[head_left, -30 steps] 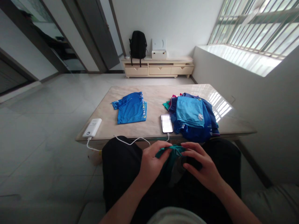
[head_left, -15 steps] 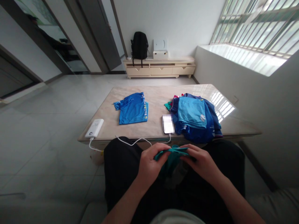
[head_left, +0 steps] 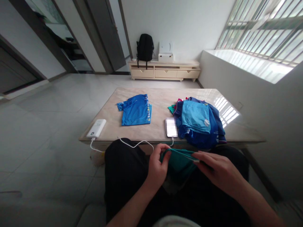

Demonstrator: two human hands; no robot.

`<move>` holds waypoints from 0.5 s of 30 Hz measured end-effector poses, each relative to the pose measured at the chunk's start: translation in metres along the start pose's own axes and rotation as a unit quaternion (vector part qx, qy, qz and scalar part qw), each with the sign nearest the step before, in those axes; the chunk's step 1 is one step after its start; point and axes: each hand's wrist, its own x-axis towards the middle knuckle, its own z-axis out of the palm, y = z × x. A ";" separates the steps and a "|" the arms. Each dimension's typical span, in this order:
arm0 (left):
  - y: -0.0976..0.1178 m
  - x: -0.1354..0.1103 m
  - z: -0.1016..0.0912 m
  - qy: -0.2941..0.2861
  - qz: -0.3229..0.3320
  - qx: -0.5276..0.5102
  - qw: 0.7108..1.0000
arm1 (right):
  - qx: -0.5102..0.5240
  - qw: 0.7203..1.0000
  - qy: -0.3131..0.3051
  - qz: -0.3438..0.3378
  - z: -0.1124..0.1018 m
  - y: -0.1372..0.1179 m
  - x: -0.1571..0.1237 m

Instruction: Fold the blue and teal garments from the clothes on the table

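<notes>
A teal garment (head_left: 180, 162) hangs over my lap, stretched between both hands. My left hand (head_left: 157, 165) pinches its left edge and my right hand (head_left: 216, 171) grips its right edge. On the marble table (head_left: 156, 130) just beyond my knees lies a folded blue shirt (head_left: 136, 110) at the left. A heap of blue and teal clothes (head_left: 199, 123) sits at the right. A phone (head_left: 170, 127) lies beside that heap, with a white cable running to a white power bank (head_left: 96, 128).
A low cream cabinet (head_left: 164, 71) stands against the far wall with a black backpack (head_left: 145, 47) and a white box (head_left: 165, 52) on it. A barred window (head_left: 260, 28) fills the upper right. Tiled floor spreads to the left.
My hands have drawn apart, spreading the teal garment wider across my lap. My right hand has moved to the right.
</notes>
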 end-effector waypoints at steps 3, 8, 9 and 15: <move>-0.003 0.001 0.004 0.019 -0.015 -0.024 0.999 | 0.032 0.998 0.015 0.044 0.001 -0.003 0.001; -0.001 0.006 -0.003 -0.004 0.084 -0.009 0.996 | 0.072 0.991 0.013 0.110 0.000 0.001 -0.002; -0.001 0.007 -0.005 -0.008 0.102 -0.006 0.995 | 0.087 0.989 0.003 0.119 -0.001 0.002 -0.003; -0.009 0.004 -0.002 0.019 0.180 0.032 0.983 | 0.154 0.976 0.000 0.156 0.005 -0.006 -0.005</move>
